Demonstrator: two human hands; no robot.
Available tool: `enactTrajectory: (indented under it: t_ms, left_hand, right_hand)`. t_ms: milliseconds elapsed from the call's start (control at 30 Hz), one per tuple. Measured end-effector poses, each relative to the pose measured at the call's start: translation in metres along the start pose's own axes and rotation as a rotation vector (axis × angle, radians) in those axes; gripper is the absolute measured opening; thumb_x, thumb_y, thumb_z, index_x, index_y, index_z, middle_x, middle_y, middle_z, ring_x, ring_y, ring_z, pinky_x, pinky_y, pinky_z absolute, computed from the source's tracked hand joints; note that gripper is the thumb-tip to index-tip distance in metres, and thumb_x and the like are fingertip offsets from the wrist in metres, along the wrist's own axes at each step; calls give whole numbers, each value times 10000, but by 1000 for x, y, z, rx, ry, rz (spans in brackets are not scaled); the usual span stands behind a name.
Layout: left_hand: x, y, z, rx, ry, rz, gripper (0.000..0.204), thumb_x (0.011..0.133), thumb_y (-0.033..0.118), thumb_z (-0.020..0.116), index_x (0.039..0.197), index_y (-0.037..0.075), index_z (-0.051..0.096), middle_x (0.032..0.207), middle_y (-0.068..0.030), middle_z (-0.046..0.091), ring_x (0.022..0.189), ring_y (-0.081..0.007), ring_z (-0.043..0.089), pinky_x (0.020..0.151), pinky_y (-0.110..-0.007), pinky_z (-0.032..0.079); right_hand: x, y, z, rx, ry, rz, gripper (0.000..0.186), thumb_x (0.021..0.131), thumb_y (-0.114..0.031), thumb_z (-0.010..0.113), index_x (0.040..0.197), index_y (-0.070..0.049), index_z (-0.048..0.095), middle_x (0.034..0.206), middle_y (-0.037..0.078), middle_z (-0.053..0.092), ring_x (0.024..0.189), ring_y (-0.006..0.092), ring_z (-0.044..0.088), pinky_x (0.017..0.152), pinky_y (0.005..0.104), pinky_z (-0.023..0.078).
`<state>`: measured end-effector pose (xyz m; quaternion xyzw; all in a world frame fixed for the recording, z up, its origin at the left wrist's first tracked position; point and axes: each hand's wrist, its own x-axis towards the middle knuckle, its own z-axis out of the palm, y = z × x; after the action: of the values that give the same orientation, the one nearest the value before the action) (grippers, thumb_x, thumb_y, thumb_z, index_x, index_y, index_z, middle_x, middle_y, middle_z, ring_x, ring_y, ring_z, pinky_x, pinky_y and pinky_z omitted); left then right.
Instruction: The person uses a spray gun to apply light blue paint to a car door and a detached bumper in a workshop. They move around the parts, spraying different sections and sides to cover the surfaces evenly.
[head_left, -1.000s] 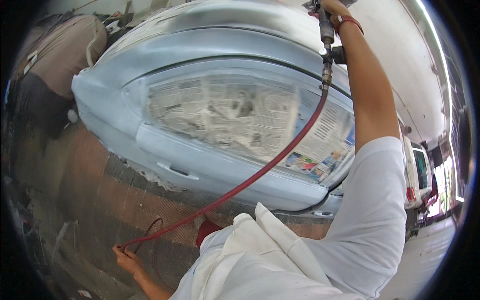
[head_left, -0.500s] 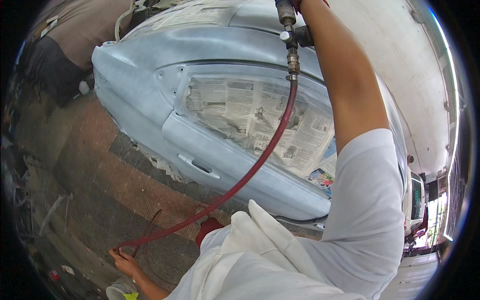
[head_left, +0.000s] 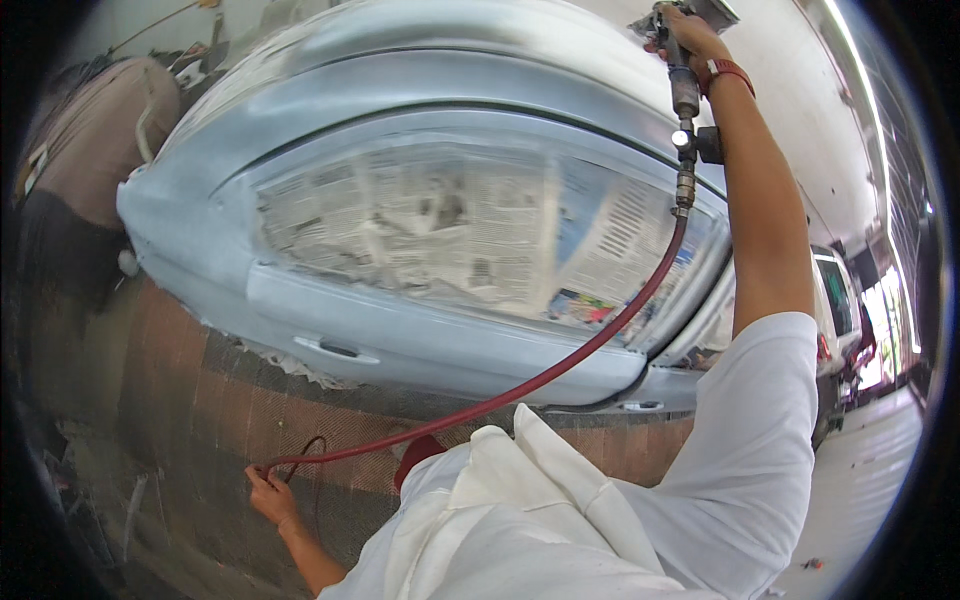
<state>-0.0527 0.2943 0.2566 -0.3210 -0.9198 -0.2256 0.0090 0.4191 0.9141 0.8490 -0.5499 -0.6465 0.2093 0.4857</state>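
High at the upper right, my right hand (head_left: 697, 36) is wrapped round the grip of a spray gun (head_left: 682, 85), held out over the roof side of a pale blue-grey car body (head_left: 420, 345). A red air hose (head_left: 520, 393) runs from fittings under the gun's handle, bending down across the car door to the lower left. There my left hand (head_left: 268, 494) is closed round the hose, well away from the car. Newspaper masking (head_left: 460, 225) covers the side window. A door handle (head_left: 335, 350) sits below it.
A brown-and-black covered bulk (head_left: 95, 150) stands beyond the car's left end. Brick-patterned floor (head_left: 270, 400) runs along the near side. Farther right is a white vehicle (head_left: 835, 295) near a bright opening. A white wall (head_left: 800, 110) rises behind the car.
My right hand with the spray gun has moved right along the car, and the whole gun has come into view. The hose has swung with it. My left hand still grips the hose.
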Motion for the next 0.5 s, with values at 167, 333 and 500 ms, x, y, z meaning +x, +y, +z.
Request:
enactTrajectory:
  t_ms: [167, 333, 500]
  left_hand:
    - [-39, 88, 19, -30, 93, 254, 154, 990, 64, 605, 1104, -18, 541, 811, -205, 724, 701, -306, 746, 607, -371, 561]
    - [-110, 193, 23, -11, -11, 326, 134, 971, 52, 624, 1065, -10, 551, 758, -188, 699, 634, -290, 708, 575, -354, 539]
    - [-180, 280, 28, -23, -17, 493, 149, 949, 45, 644, 1054, -13, 556, 765, -194, 702, 645, -301, 715, 585, -364, 545]
  right_hand:
    - [-6, 87, -168, -38, 94, 29, 382, 1048, -341, 512, 1013, 1, 678, 865, 170, 736, 591, 242, 678, 483, 379, 535]
    - [-22, 167, -325, -196, 170, 72, 471, 1062, -354, 447, 928, -7, 735, 887, 149, 752, 643, 226, 688, 546, 367, 551]
    - [-26, 249, -466, -99, 187, 124, 441, 1070, -350, 454, 1001, -8, 722, 905, 141, 755, 651, 221, 689, 527, 359, 545]
